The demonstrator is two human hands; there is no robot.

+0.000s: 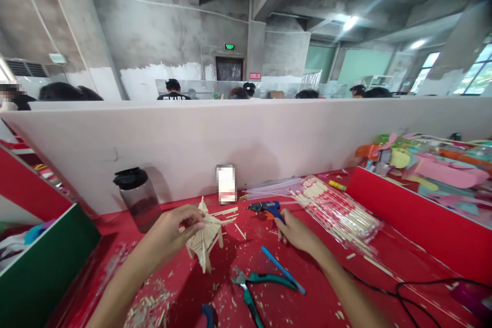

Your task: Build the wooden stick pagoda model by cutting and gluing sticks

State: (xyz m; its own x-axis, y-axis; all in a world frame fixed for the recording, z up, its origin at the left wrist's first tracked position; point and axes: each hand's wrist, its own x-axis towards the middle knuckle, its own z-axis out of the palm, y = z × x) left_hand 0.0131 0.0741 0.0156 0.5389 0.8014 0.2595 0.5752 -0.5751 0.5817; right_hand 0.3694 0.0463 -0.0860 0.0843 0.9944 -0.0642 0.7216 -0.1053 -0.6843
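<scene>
A small pavilion-like model (203, 242) built from thin wooden sticks stands on the red tabletop, its pointed roof raised on short legs. My left hand (186, 225) is at the model's upper left, thumb and fingers pinched together against its roof. Whether a separate small stick is between the fingertips cannot be made out. My right hand (294, 229) is wrapped round the handle of a blue hot glue gun (271, 207), whose nozzle points left towards the model without touching it. Below, pliers (248, 283) with green-and-black handles lie with their handles spread, beside a blue pen-like stick (282, 269).
A dark-lidded bottle (138, 202) and a phone-like upright rectangle (226, 184) stand by the white partition (192, 148). Bagged wooden sticks (338, 212) lie to the right, near a black cable (400, 283). Wood scraps (151, 307) litter the table. Other people sit beyond the partition.
</scene>
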